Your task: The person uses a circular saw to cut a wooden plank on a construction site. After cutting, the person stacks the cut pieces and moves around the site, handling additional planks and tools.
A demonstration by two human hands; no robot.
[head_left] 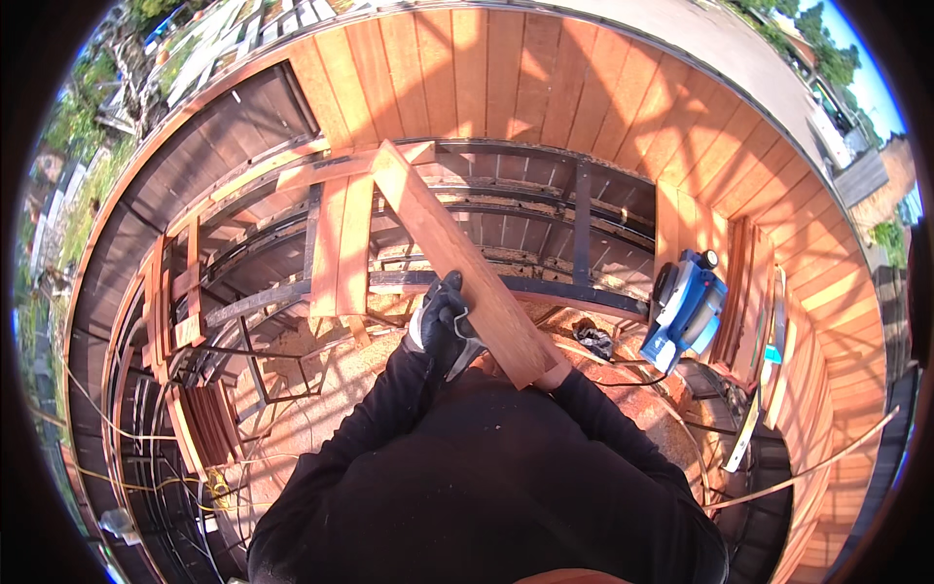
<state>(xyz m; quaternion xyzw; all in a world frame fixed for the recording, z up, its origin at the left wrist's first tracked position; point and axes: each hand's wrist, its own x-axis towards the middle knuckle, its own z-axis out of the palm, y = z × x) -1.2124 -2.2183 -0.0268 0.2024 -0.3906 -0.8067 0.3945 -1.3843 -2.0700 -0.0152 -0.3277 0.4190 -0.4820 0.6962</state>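
A long reddish wooden board (449, 251) slants from the curved frame down to my body. Its far tip overlaps a wooden strip (321, 173) at the frame. My left hand (444, 313), in a black and grey glove, is closed with curled fingers against the board's left edge, about midway along. At the near end, my right hand (556, 374) holds the board from below; the wood hides its fingers. Two fitted boards (341, 248) lie across the dark metal frame (467, 284) left of the held board.
A blue electric planer (685, 310) sits at the right with a dark cable, beside stacked boards (744, 292) and a metal straightedge (747, 428). More boards (206, 428) are stacked at left. Curved wooden cladding (545, 73) surrounds the far side. Yellow cord (185, 481) runs along the left.
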